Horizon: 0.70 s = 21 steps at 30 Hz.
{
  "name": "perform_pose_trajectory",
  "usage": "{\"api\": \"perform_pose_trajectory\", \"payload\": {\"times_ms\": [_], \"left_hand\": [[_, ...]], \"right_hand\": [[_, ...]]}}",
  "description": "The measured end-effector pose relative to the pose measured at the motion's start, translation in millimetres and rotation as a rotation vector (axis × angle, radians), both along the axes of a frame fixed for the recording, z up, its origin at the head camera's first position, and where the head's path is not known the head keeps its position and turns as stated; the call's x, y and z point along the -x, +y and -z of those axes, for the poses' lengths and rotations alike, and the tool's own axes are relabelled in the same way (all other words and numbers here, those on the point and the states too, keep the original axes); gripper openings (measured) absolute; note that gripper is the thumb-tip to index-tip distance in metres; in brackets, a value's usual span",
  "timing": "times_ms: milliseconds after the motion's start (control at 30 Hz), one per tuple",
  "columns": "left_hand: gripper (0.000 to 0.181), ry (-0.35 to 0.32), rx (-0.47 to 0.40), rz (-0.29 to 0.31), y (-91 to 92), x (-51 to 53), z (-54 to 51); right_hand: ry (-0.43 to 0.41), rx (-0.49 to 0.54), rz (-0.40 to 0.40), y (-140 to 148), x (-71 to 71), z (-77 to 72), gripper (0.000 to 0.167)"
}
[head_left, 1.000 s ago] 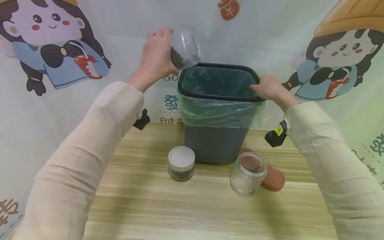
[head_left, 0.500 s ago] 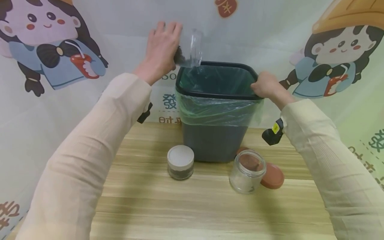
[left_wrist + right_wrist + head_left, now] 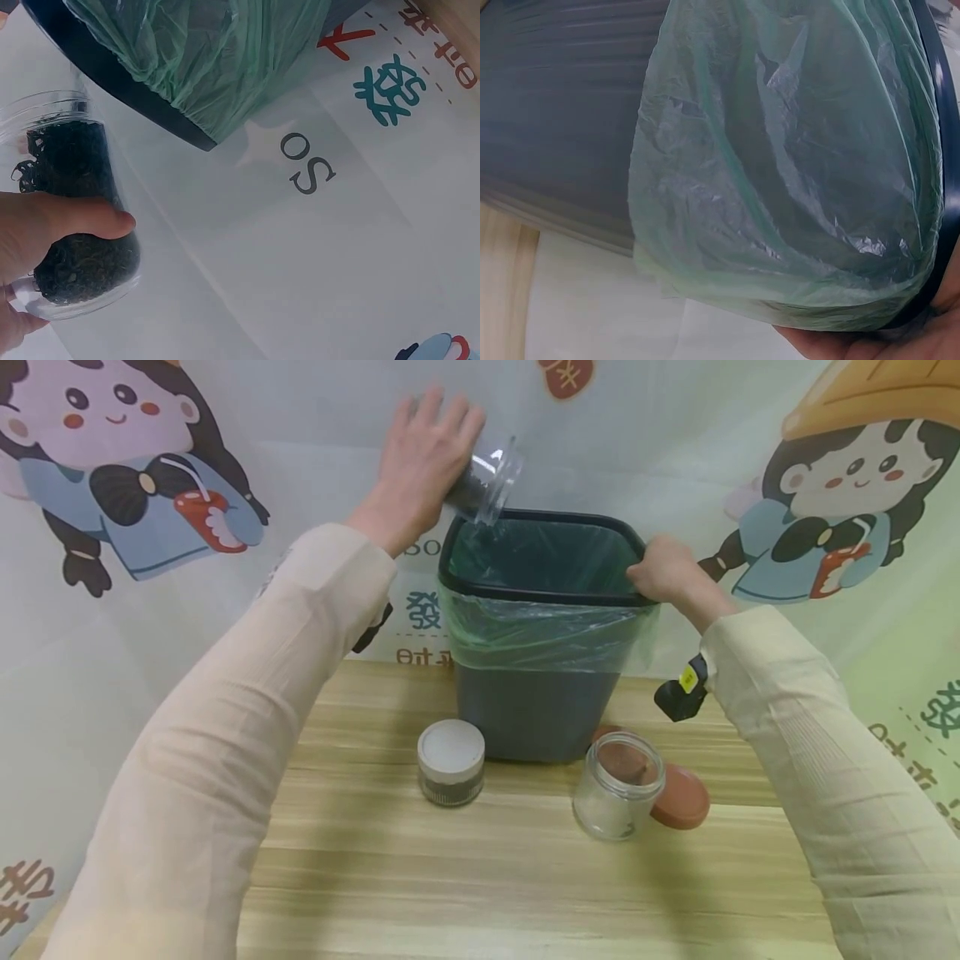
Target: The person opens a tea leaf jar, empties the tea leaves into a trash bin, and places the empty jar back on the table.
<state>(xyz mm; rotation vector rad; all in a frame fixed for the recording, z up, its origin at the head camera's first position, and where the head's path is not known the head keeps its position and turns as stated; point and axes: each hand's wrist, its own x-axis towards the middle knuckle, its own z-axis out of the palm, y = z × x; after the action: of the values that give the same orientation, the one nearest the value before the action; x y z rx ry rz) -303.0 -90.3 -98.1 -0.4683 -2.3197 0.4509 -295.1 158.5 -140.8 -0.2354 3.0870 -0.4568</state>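
Note:
My left hand (image 3: 426, 464) grips a clear jar (image 3: 491, 483) of dark, dried, leaf-like stuff, tilted with its mouth over the left rim of a grey bin (image 3: 536, 714). In the left wrist view the thumb of the left hand (image 3: 52, 232) lies across the jar (image 3: 82, 169), and dark strands reach toward its mouth. A green bag (image 3: 540, 631) lines the bin and folds over its black rim. My right hand (image 3: 667, 575) holds that rim at the right; in the right wrist view the hand (image 3: 877, 345) is partly hidden below the bag (image 3: 780, 172).
On the wooden table (image 3: 480, 885) stand a white-lidded jar (image 3: 452, 762) at the bin's front left and a lidless glass jar (image 3: 617, 789) at its front right. A reddish lid (image 3: 681, 797) lies beside the glass jar, another (image 3: 609, 732) partly behind it. A printed sheet (image 3: 315, 477) hangs behind.
My left hand has moved right and turned, tipping the jar's mouth further down over the bin's rim. My right hand stays on the rim.

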Motion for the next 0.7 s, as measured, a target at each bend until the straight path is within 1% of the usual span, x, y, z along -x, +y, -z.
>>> {"api": "perform_pose_trajectory", "payload": {"times_ms": [67,200,400,533,633,700], "left_hand": [[0.072,0.006,0.019,-0.004,1.8,0.1,-1.5],[0.076,0.016,0.068,-0.033,6.8,0.6,-4.3],[0.077,0.023,0.136,-0.065,12.5,2.0,-6.9],[0.079,0.062,0.178,-0.062,13.8,2.6,-7.1],[0.076,0.109,0.204,-0.055,14.5,2.7,-7.3],[0.073,0.132,0.223,-0.062,15.3,2.5,-7.9]], "right_hand": [[0.003,-0.004,0.0,0,-0.2,-0.2,0.031],[0.008,-0.005,-0.002,0,-0.2,-0.2,0.029],[0.024,0.0,-0.001,0,-0.6,0.9,0.028],[0.017,0.009,0.004,0,-0.5,1.2,0.028],[0.01,0.011,0.006,0,0.1,1.4,0.029],[0.008,0.01,0.003,1,0.3,1.5,0.029]]}}
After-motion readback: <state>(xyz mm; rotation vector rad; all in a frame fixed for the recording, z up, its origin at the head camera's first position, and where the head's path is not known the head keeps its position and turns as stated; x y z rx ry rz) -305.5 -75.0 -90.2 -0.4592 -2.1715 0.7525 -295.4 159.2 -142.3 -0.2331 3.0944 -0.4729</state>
